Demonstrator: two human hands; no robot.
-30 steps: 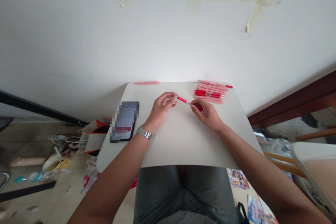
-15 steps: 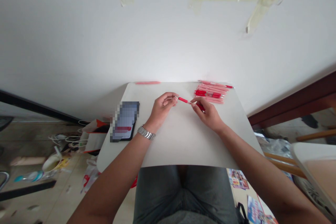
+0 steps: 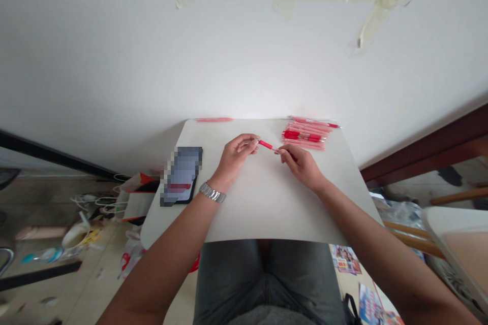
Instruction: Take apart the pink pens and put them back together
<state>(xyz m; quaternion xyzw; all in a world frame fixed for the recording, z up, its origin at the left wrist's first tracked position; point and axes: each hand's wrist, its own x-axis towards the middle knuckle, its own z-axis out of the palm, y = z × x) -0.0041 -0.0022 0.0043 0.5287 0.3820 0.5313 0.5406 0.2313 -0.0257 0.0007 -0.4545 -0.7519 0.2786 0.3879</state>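
Above the middle of a small white table, both my hands hold one red pen. My left hand, with a metal watch on its wrist, pinches the pen's left end. My right hand is closed round its right end, hiding that part. A pile of several red and pink pens lies at the table's far right corner, just beyond my right hand.
A dark phone lies on the table's left side. One pink pen rests at the far edge by the white wall. Bags and clutter cover the floor at left; magazines and a chair are at right.
My right hand has shifted slightly, closing over the pen's right end so less red shows there. My left hand has barely moved.
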